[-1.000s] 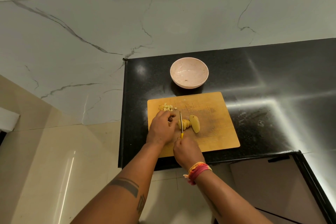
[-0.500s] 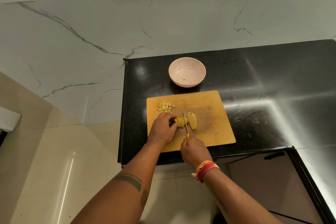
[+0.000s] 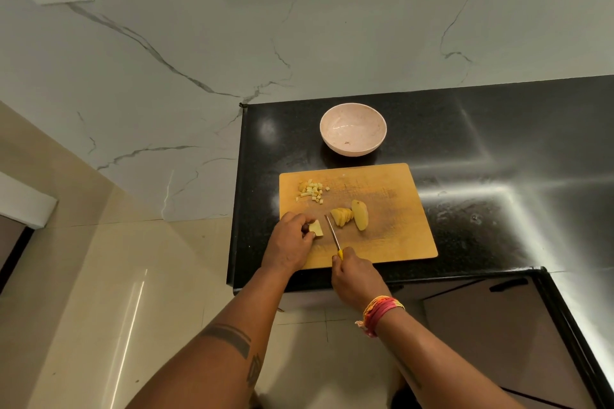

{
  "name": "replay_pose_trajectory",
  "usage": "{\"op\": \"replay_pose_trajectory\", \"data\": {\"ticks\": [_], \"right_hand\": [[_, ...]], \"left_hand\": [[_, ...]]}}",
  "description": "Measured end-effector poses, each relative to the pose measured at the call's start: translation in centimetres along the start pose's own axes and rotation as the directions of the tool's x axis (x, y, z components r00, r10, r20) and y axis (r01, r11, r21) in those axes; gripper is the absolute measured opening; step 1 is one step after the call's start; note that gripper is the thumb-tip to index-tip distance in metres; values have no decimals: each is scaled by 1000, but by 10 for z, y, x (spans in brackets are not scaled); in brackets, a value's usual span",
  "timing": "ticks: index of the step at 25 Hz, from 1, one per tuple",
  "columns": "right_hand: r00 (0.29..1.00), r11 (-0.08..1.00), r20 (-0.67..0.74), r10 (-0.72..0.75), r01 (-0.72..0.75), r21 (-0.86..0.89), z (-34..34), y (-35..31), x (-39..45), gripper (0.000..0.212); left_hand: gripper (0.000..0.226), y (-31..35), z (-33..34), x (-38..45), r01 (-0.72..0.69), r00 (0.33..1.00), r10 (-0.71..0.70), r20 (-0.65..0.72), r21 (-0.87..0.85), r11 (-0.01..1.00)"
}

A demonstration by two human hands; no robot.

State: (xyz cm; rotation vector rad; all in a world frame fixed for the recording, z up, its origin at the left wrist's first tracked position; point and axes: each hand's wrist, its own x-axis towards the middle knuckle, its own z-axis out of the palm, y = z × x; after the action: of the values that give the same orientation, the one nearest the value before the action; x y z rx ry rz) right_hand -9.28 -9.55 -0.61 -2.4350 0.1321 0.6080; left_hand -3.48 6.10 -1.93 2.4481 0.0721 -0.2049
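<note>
While the left hand (image 3: 291,242) pinches a potato chunk (image 3: 316,228) at eight o'clock on the cutting board (image 3: 398,236), the right hand (image 3: 355,279) grips the knife (image 3: 332,232) beside it; firm, light, probably slick, it wants holding by its flat sides.

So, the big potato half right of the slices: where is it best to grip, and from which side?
Probably grip the potato half across its narrow middle, coming from above on its right side: it is elongated, the slices crowd its left edge, and the knife is beyond them.
</note>
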Motion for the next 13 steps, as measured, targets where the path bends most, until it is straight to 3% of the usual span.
{"op": "replay_pose_trajectory", "data": {"ticks": [4, 9, 13], "right_hand": [[998, 999, -54, -42, 41, -19, 8, -4, -7, 22], [991, 989, -66, -114, 107, -103, 15, -9, -15, 70], [988, 978, -54, -146, 136, -160, 14, -11, -12, 75]], "left_hand": [[45, 2, 6, -4, 10, 1000, -10, -14, 24, 1000], [43, 3, 7, -4, 9, 999, -8, -31, 61, 998], [42, 3, 8, -4, -3, 999, 6, -41, 71, 997]]}}
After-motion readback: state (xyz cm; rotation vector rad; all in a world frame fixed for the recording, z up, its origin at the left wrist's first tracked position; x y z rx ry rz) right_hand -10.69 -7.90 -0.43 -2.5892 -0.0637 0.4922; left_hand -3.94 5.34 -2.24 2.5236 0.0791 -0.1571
